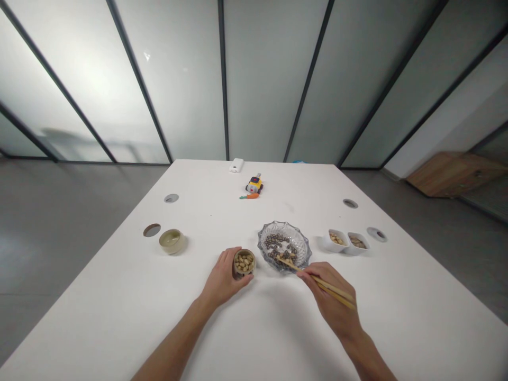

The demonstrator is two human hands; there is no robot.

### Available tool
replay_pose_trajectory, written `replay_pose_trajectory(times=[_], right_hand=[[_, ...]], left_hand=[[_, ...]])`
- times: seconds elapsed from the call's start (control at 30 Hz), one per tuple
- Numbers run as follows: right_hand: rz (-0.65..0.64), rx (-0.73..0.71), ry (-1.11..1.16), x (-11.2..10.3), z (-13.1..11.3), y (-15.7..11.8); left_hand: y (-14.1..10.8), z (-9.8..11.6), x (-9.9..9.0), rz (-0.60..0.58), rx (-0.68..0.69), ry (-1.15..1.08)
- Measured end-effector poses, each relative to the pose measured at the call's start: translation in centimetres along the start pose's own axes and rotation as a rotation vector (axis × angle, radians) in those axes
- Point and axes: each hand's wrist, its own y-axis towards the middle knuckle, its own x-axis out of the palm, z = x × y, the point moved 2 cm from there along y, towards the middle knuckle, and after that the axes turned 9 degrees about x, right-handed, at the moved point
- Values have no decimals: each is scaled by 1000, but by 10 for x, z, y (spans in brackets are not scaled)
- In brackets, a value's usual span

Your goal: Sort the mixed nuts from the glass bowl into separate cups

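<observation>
My left hand (225, 279) is wrapped round a small round cup (253, 263) full of tan, peanut-like pieces (244, 261). In my right hand (335, 299) is a pair of wooden chopsticks (331, 289), their tips down inside a clear glass bowl (305, 248) with a scalloped rim. Dark round beads or beans (278, 241) lie in that bowl, with a few tan pieces near the chopstick tips. Whether the tips pinch a piece is too small to tell. The bowl stands just right of the cup, apart from it.
An olive-coloured cup (172, 241) stands at the left. Two joined white containers (336, 242) with tan and brownish pieces sit right of the bowl. Farther back are a yellow toy car (254, 184), an orange carrot-shaped item (250, 196) and a white device (236, 165). Round holes (152, 230) pierce the white table (246, 338).
</observation>
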Motion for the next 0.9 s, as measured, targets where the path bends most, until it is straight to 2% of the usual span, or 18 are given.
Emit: replay_pose_trajectory(times=[0.27, 0.5, 0.67, 0.77, 0.83, 0.9], right_hand=[[2, -7, 13, -2, 1, 1], [107, -1, -25, -9, 1, 3], [189, 32, 63, -9, -15, 3], [149, 35, 147, -2, -28, 1], [143, 23, 141, 1, -32, 1], [196, 14, 84, 0, -29, 0]], left_hand=[[0, 1, 0, 6, 3, -1], [1, 1, 0, -2, -1, 3], [0, 0, 0, 5, 3, 10], [0, 0, 1, 5, -1, 1], [0, -1, 1, 6, -2, -3], [0, -1, 0, 8, 2, -2]])
